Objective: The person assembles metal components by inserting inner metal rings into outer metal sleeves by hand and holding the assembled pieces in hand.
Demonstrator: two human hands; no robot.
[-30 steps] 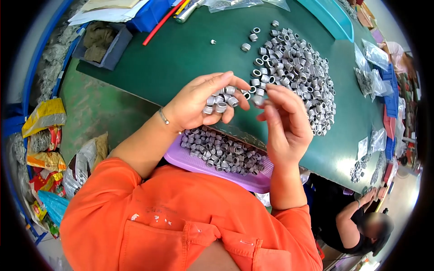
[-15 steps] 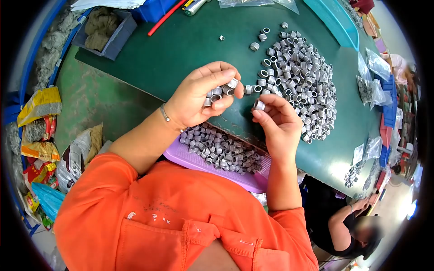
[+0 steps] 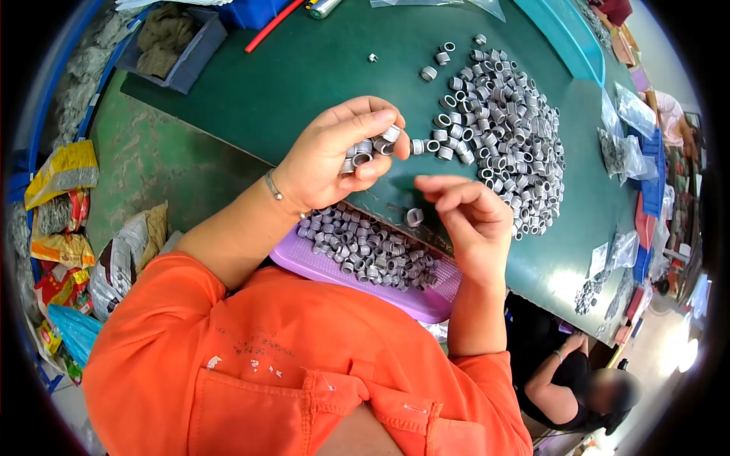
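Note:
My left hand point(image 3: 338, 148) is curled around several small grey metal rings point(image 3: 369, 150) above the table's near edge. To its right, my right hand point(image 3: 475, 220) has its fingers apart and holds nothing. A single ring point(image 3: 414, 217) is in the air just left of its fingers, over the table edge. Below both hands, a purple basket point(image 3: 285, 254) holds many similar rings point(image 3: 365, 247). A large pile of rings point(image 3: 509, 129) covers part of the green table point(image 3: 289, 83) beyond my right hand.
A grey bin point(image 3: 194, 57) with cloth stands at the upper left, near a red rod point(image 3: 275, 25). A turquoise tray point(image 3: 559, 34) lies at the back right. Bags point(image 3: 68, 182) fill the far left. Another person point(image 3: 570, 384) sits at the lower right.
My right hand has opened and let go of its ring, which is now lower and to the left of the fingers. My left hand still holds its rings.

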